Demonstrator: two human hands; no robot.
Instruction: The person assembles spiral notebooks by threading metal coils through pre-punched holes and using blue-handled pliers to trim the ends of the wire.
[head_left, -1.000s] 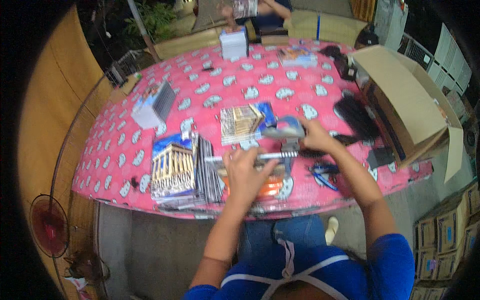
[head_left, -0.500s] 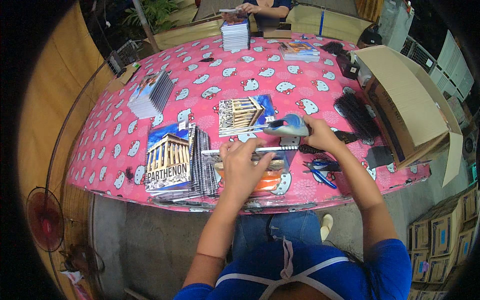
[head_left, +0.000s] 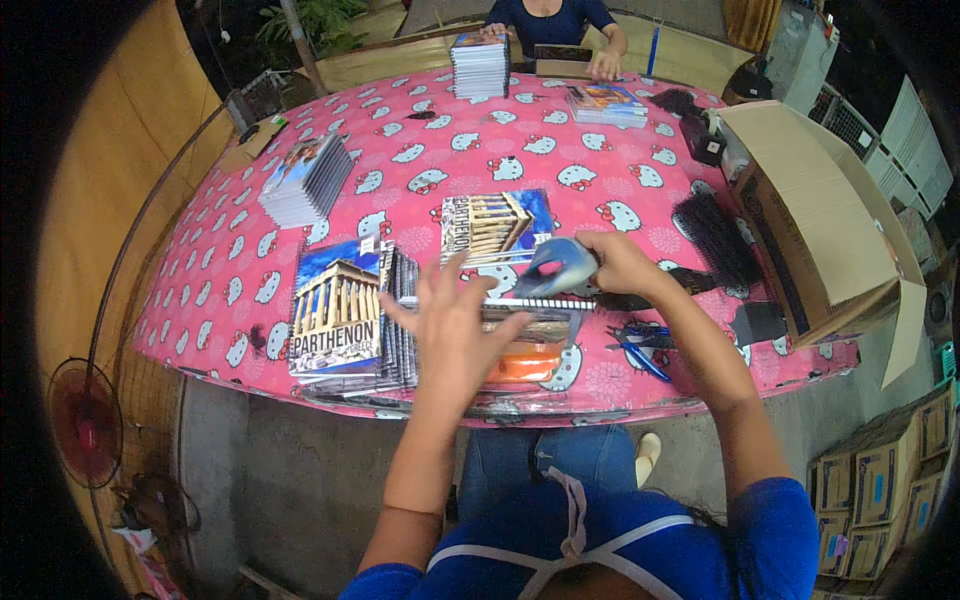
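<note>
Fisheye view, with black rounding off the sides and corners. Moderate, fairly even light shows the pink tablecloth (head_left: pixel 400 208) clearly; its near edge bows into a curve. The concrete floor (head_left: pixel 310 455) beneath is dimmer, and the background at the 2 upper sides is dark. A faint shine marks the orange item (head_left: pixel 525 364). The left hand (head_left: pixel 450 322) looks slightly soft; distant detail fades.

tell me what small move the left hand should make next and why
Probably close the left hand around the book with the striped edge: that hand is spread open, while the right hand holds a blue-grey tool near it, so a firmer grip might steady it.
</note>
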